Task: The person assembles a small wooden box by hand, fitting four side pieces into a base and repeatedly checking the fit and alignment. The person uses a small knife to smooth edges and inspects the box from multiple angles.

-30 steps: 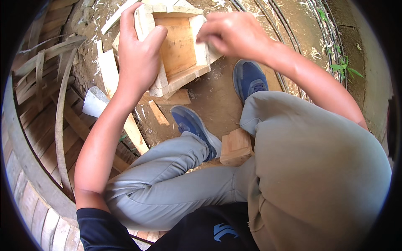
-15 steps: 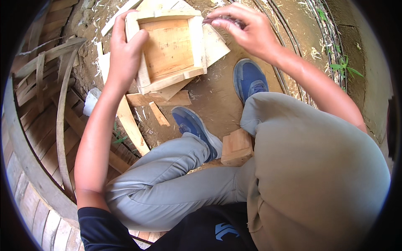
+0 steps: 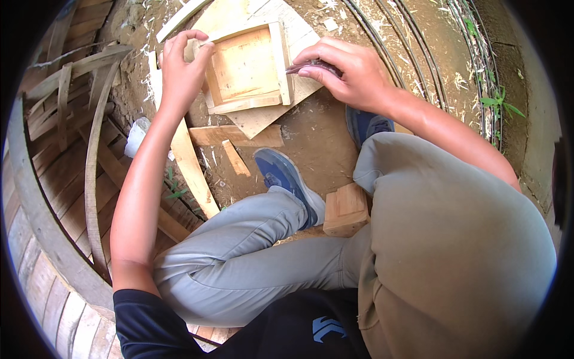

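Curved staves [image 3: 60,137]: lying stacked along the left edge of the ground, well apart from the work.
Long slat [image 3: 190,163]: resting aslant under the left forearm, running down from the frame's left side.
Left hand [image 3: 181,70]: pinching the left rail of the frame, grip closed on it with fingers curled over the top corner, seemingly steadying it against the board beneath.
Wooden frame [image 3: 248,67]: lying flat and open side up on a pale board [image 3: 263,116], on the bare earth near the far edge of the ground, between both hands.
Dark tool [image 3: 311,66]: being held against the right rail of the frame; too small to tell its kind.
Right hand [image 3: 350,75]: closing its grip around the dark tool, fingers pressing down, thumb hidden.
Blue shoes [image 3: 287,179]: planted just below the board, apparently bracing a crouch over the work.
Wood block [image 3: 345,209]: sitting beside the near shoe, touching the trouser leg.
Change from half a second ago: frame lying at much the same spot; left hand shifting from flat against the left rail to pinching its top corner; right hand coming down from the far right corner to the right rail.
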